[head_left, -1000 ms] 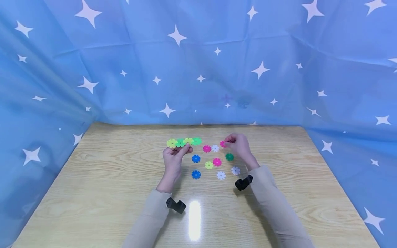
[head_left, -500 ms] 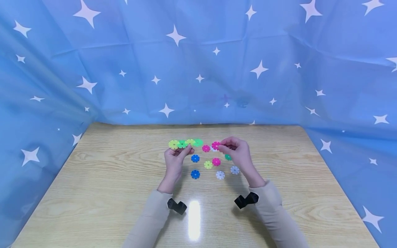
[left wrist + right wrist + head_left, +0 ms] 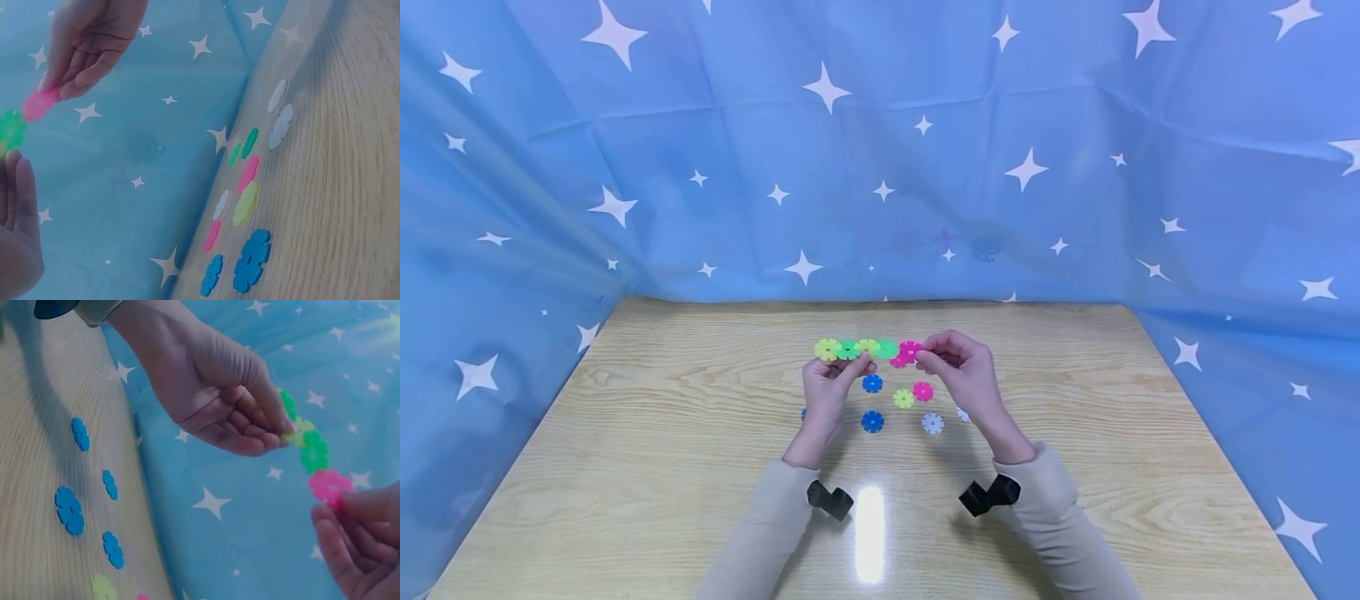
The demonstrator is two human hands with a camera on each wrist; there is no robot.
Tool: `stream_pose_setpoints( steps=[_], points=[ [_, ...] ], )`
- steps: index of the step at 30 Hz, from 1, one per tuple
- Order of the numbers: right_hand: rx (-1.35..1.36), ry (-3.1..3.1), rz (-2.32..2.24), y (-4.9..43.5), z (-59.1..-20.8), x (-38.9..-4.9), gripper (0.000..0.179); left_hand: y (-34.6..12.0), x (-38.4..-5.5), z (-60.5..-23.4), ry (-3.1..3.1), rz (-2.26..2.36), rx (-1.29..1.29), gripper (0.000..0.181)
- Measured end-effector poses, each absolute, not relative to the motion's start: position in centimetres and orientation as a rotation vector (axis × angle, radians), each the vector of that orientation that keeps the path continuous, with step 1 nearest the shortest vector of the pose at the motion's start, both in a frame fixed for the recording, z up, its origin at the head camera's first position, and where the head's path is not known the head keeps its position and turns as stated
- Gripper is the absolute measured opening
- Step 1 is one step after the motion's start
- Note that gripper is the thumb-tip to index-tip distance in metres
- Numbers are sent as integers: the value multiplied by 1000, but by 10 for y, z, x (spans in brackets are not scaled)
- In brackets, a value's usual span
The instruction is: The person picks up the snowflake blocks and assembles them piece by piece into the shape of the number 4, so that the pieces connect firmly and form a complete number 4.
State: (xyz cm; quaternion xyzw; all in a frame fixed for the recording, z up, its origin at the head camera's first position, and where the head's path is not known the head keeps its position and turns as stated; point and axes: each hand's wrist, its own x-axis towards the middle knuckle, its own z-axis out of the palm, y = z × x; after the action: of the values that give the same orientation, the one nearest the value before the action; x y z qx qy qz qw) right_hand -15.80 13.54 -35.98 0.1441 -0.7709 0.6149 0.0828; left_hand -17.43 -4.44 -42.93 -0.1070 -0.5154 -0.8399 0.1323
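My left hand (image 3: 826, 392) pinches a flat chain of notched plastic discs (image 3: 847, 349), alternating yellow and green, held above the table. Between thumb and fingers of my right hand (image 3: 972, 379) is a pink notched disc (image 3: 910, 350). In the right wrist view the pink disc (image 3: 328, 485) meets the edge of the chain's end green disc (image 3: 314, 452). The same meeting of pink disc (image 3: 40, 104) and green disc (image 3: 11, 130) shows in the left wrist view. My left fingertips sit at the second yellow disc from the right-hand end.
Loose discs lie on the wooden table (image 3: 662, 467) below my hands: blue (image 3: 872, 422), yellow (image 3: 903, 398), pink (image 3: 922, 391) and white (image 3: 932, 423). Green ones (image 3: 249, 143) show in the left wrist view. A blue star-patterned cloth (image 3: 880, 150) hangs behind the table.
My right hand has lifted the pink disc and brought it leftward to the chain's right end. My left hand has shifted slightly right with the chain.
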Motion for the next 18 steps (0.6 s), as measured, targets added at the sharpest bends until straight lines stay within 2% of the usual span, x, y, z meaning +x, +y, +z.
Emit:
stream_pose_setpoints(
  steps=[2, 5, 10, 18],
  points=[
    [452, -2304, 1816, 135, -358, -157, 9, -44, -173, -428, -1503, -2441, -306, 27],
    [502, -2300, 1732, 135, -357, -156, 8, -43, -172, -426, -1538, -2430, -309, 5],
    [573, -2248, 1593, 132, -357, -154, 6, -43, -170, -424, -1610, -2386, -346, 26],
    [579, -2230, 1639, 129, -350, -153, 6, -42, -167, -419, -1569, -2419, -315, 27]
  ],
)
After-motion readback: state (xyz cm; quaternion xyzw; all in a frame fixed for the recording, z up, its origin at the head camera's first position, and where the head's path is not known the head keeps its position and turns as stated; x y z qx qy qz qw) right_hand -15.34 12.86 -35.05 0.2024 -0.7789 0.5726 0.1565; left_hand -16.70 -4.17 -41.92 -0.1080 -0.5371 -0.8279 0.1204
